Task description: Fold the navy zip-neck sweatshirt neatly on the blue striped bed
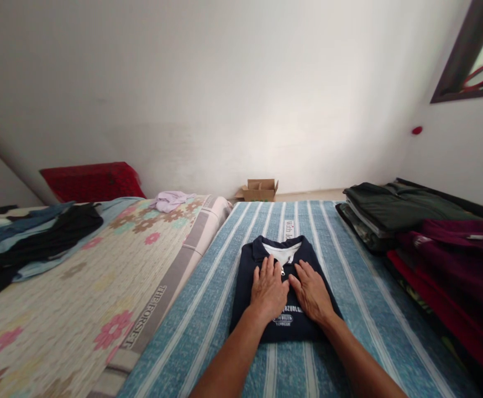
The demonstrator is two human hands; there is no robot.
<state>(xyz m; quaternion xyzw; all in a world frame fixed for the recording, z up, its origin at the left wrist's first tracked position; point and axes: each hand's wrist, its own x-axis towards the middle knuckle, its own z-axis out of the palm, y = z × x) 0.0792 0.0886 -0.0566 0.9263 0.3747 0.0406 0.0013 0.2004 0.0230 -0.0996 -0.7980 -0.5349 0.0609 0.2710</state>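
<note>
A folded navy zip-neck top with a white inner collar and white chest print lies on the blue striped bedsheet in front of me. My left hand lies flat on the top's middle, fingers spread toward the collar. My right hand lies flat beside it on the top's right half, thumb near the zip. Neither hand grips anything.
Folded dark green clothes and maroon and red clothes are stacked at the right. A floral mattress at the left carries dark and blue garments and a lilac cloth. A small cardboard box sits by the far wall.
</note>
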